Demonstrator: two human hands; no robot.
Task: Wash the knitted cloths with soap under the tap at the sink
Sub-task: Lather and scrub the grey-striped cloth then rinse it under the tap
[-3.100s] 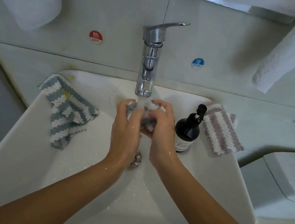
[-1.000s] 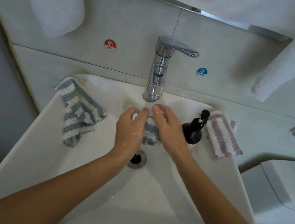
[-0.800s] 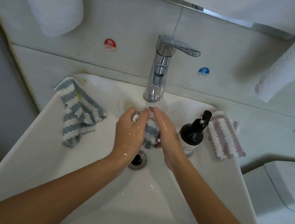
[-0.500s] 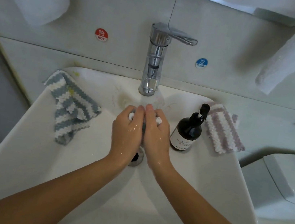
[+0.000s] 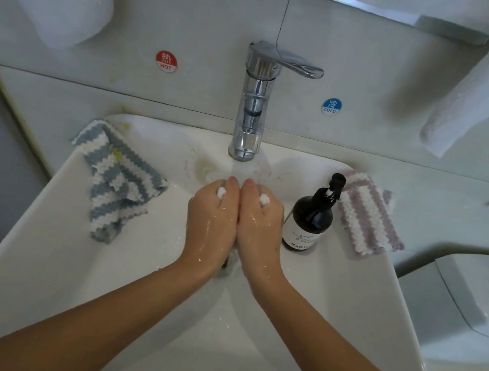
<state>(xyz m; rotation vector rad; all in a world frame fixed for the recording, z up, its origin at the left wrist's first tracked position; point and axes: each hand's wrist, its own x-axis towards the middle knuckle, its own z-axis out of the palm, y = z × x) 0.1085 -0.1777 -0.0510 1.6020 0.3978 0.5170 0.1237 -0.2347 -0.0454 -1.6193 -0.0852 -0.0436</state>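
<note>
Both hands side by side, touching, over the middle of the sink (image 5: 48,252), just near of the tap (image 5: 253,104). Left hand (image 5: 212,215) and right hand (image 5: 258,222) each curled tight around a balled cloth (image 5: 221,192); only white tufts show between fingers. Blue-striped cloth (image 5: 115,179) draped on left rim, pink-striped cloth (image 5: 368,215) on right rim beside soap bottle (image 5: 310,223).
</note>
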